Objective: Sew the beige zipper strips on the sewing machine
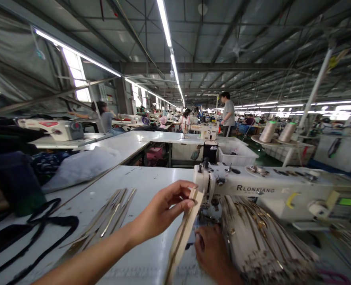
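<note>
A beige zipper strip [180, 237] with a brown centre line hangs from my left hand [171, 204], pinched near its top end between thumb and fingers. The hand is raised just left of the head of a white sewing machine [252, 190]. Low beside the needle area, my right hand [212, 253] rests with its fingers curled; what they hold, if anything, is hidden. Right of that hand lies a thick bundle of beige zippers [252, 233] with gold-coloured parts. A few more zipper strips [111, 215] lie on the white table [142, 182] at the left.
Black straps [52, 229] and a white plastic bag [88, 166] lie at the left. Thread cones [267, 132] stand at the right. Beyond the table are a white bin [235, 152], another sewing machine [205, 131] and a standing person [228, 113].
</note>
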### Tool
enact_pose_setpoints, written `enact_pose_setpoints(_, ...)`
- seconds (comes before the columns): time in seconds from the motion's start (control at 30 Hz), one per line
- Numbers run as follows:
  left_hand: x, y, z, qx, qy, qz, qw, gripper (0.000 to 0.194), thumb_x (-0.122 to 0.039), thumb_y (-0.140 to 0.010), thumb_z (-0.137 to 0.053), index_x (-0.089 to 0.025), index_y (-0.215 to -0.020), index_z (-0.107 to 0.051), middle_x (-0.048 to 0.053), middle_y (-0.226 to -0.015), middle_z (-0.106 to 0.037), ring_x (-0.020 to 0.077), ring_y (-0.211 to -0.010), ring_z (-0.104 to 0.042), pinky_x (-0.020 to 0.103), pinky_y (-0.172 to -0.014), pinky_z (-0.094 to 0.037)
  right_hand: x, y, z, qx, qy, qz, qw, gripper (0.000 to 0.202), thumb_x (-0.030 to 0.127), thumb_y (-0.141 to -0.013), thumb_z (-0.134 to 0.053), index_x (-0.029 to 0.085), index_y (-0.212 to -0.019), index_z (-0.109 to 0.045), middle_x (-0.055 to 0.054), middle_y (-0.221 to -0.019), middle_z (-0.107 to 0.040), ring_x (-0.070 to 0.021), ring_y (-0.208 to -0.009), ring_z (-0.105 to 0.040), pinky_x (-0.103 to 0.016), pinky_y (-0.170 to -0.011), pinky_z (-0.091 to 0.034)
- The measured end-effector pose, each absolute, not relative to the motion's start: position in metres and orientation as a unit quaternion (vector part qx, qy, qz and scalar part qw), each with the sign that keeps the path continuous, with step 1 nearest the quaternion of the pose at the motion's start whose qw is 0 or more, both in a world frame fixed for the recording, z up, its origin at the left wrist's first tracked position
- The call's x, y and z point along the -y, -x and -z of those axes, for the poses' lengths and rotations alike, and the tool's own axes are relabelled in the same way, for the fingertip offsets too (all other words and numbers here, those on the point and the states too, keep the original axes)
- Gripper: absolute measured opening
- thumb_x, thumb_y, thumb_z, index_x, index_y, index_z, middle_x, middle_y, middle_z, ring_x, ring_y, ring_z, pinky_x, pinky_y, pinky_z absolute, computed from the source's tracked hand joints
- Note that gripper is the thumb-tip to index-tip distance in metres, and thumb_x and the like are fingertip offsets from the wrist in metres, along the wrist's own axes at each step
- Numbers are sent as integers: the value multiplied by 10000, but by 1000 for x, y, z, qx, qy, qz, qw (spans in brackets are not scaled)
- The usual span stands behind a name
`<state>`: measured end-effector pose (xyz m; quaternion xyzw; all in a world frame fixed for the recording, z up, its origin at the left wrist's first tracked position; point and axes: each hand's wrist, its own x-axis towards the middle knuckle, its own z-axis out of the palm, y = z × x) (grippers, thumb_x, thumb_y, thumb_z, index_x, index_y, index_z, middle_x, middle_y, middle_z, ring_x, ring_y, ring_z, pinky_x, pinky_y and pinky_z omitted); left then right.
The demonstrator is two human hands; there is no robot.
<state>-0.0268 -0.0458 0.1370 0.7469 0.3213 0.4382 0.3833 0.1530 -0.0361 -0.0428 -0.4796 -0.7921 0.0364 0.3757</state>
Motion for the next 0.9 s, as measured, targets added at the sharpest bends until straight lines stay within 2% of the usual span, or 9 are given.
enact_pose_setpoints(0.07,42,21,-130,-324,-701,-451,448,333,-316,-870,-619,-191,-1160,-515,-12,-836,-551,96,-721,-532,203,-654,-456,36,-154,42,791,489,-33,367,224,87,-796,-454,208,-811,-642,-17,-804,-682,-187,-760,-576,-318,-762,-350)
enact_pose_setpoints(0.13,35,17,-111,-331,-672,-429,505,346,-337,-829,-661,-172,-1098,-521,-23,-789,-538,88,-666,-517,205,-613,-458,34,-155,42,785,501,-38,362,236,95,-809,-442,207,-834,-648,-30,-813,-682,-199,-781,-590,-309,-743,-382)
enact_pose_setpoints(0.27,18,13,-50,-379,-619,-399,560,393,-373,-728,-727,-165,-975,-503,-51,-693,-505,101,-604,-523,227,-547,-477,28,-158,47,743,521,-79,413,298,155,-901,-351,177,-1004,-630,-77,-941,-699,-193,-878,-643,-280,-778,-453)
enact_pose_setpoints(0.37,4,14,-10,-440,-577,-397,562,428,-384,-666,-751,-181,-922,-474,-71,-663,-496,90,-514,-523,219,-487,-445,26,-159,48,714,535,-101,440,343,247,-963,-286,171,-1050,-609,-96,-996,-698,-190,-936,-651,-277,-822,-458)
enact_pose_setpoints(0.53,-16,11,18,-480,-567,-395,540,382,-363,-671,-717,-193,-883,-450,-84,-622,-485,102,-463,-532,209,-438,-391,30,-158,44,735,526,-137,406,366,369,-979,-291,215,-866,-603,-44,-800,-669,-171,-747,-638,-256,-690,-439)
enact_pose_setpoints(0.63,-24,7,21,-482,-603,-390,502,318,-332,-711,-673,-191,-896,-457,-75,-613,-494,115,-497,-543,211,-452,-396,31,-157,43,742,539,-130,377,329,411,-959,-356,212,-888,-609,-31,-753,-650,-167,-685,-621,-253,-653,-427)
enact_pose_setpoints(0.77,-25,4,26,-441,-630,-419,483,314,-306,-770,-630,-201,-998,-443,-87,-607,-466,111,-539,-526,213,-510,-416,30,-156,46,746,552,-102,359,267,364,-940,-410,201,-940,-622,-42,-806,-674,-171,-714,-645,-245,-653,-433)
enact_pose_setpoints(0.9,-15,5,26,-422,-657,-438,446,210,-219,-815,-585,-197,-985,-465,-71,-639,-490,103,-573,-515,218,-560,-406,28,-156,49,749,555,-85,351,232,255,-925,-406,206,-886,-629,-35,-800,-683,-169,-726,-659,-241,-666,-441)
